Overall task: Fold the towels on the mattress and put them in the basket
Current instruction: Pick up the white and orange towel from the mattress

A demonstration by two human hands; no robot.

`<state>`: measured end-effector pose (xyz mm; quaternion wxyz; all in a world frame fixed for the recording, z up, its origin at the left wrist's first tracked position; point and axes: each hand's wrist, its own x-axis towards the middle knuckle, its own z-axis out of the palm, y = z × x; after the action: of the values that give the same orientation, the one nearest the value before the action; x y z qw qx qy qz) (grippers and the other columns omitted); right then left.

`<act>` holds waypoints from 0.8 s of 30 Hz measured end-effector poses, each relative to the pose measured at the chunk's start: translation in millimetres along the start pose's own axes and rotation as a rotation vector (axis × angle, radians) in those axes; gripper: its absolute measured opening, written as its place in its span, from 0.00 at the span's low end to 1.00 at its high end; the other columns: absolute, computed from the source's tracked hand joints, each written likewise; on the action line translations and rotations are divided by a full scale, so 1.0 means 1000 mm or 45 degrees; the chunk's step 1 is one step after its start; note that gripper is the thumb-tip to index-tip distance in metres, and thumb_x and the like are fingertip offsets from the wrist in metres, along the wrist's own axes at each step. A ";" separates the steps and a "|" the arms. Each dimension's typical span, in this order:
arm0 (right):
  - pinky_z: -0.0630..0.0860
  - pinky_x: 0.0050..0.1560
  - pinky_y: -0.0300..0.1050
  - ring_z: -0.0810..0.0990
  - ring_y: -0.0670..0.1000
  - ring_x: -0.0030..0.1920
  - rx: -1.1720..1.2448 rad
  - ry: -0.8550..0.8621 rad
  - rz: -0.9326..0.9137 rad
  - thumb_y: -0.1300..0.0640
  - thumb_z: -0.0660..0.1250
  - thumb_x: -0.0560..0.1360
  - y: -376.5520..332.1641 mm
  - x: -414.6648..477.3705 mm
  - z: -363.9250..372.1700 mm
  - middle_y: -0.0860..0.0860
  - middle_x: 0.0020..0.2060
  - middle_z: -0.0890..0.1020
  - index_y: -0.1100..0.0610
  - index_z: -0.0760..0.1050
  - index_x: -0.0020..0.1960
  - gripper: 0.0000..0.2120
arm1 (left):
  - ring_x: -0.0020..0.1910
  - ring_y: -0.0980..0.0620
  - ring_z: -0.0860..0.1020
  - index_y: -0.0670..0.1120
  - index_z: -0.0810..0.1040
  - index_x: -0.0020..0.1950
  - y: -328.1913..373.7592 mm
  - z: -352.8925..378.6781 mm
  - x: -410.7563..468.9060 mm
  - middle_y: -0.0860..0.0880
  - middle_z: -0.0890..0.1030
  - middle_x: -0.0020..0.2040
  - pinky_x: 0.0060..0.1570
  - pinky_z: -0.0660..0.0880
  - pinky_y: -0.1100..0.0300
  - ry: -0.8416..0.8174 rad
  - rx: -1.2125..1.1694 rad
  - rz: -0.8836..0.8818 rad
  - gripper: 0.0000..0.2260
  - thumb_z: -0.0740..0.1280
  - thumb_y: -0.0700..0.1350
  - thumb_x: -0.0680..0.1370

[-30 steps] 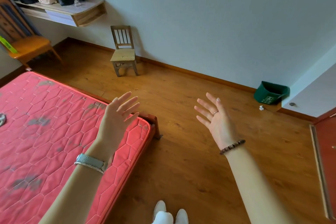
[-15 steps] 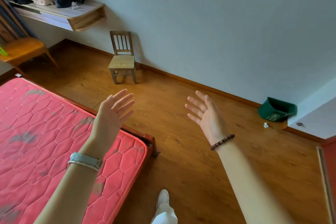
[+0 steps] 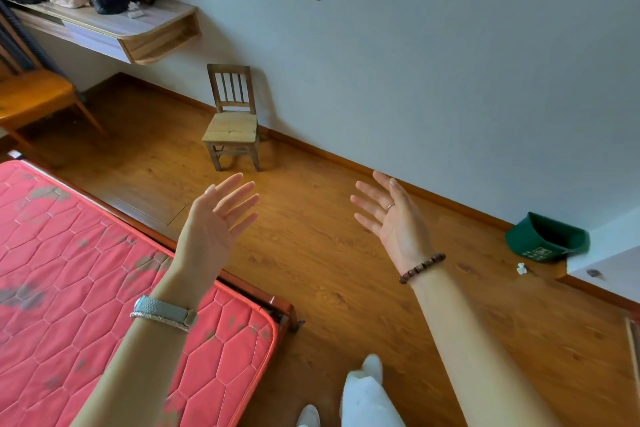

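A red quilted mattress (image 3: pixel 76 291) with grey stains fills the lower left, on a wooden bed frame. No towel and no basket show in this view. My left hand (image 3: pixel 214 222) is raised over the mattress corner, palm facing right, fingers spread, holding nothing. My right hand (image 3: pixel 391 218) hovers over the wooden floor, palm facing left, fingers apart, also with nothing in it. A silver watch sits on my left wrist, a bead bracelet on my right.
A small wooden chair (image 3: pixel 232 121) stands by the wall. A wall shelf (image 3: pixel 114 31) carries bags at upper left, with an orange chair (image 3: pixel 31 100) below. A green bin (image 3: pixel 547 241) lies tipped at the right baseboard. My white-clad legs (image 3: pixel 363 395) are at the bottom.
The view has shifted right, so less mattress shows and the chair sits nearer centre. Both hands stay raised and spread, drifting slightly left in frame.
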<state>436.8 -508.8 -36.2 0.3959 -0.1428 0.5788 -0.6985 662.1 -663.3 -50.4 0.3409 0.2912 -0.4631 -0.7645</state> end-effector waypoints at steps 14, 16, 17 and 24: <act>0.73 0.64 0.62 0.80 0.57 0.61 -0.038 -0.311 0.106 0.47 0.56 0.81 -0.057 0.198 -0.004 0.55 0.61 0.80 0.54 0.71 0.69 0.20 | 0.69 0.44 0.75 0.50 0.73 0.71 -0.003 0.038 0.148 0.47 0.78 0.69 0.67 0.73 0.48 0.339 -0.168 0.184 0.19 0.51 0.51 0.85; 0.73 0.64 0.62 0.81 0.56 0.60 -0.040 -0.345 0.124 0.47 0.56 0.81 -0.067 0.226 -0.006 0.55 0.61 0.81 0.54 0.71 0.69 0.20 | 0.68 0.45 0.76 0.51 0.75 0.69 -0.001 0.046 0.166 0.47 0.78 0.68 0.67 0.73 0.48 0.411 -0.172 0.209 0.18 0.52 0.51 0.85; 0.74 0.64 0.62 0.81 0.56 0.60 -0.052 -0.366 0.129 0.47 0.56 0.81 -0.072 0.241 -0.007 0.55 0.61 0.81 0.54 0.71 0.69 0.20 | 0.68 0.45 0.76 0.51 0.76 0.68 -0.001 0.050 0.175 0.48 0.79 0.68 0.67 0.73 0.48 0.451 -0.178 0.230 0.18 0.52 0.51 0.85; 0.73 0.64 0.61 0.80 0.56 0.61 -0.112 -0.505 0.187 0.46 0.55 0.81 -0.086 0.319 0.011 0.55 0.62 0.79 0.54 0.69 0.70 0.21 | 0.67 0.44 0.77 0.51 0.79 0.65 0.002 0.053 0.212 0.46 0.80 0.67 0.65 0.74 0.46 0.675 -0.273 0.271 0.16 0.54 0.48 0.85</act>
<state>204.8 -744.0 -36.7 0.5452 -0.2520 0.5285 -0.6000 495.3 -804.4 -54.5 0.5567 0.3927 -0.3027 -0.6665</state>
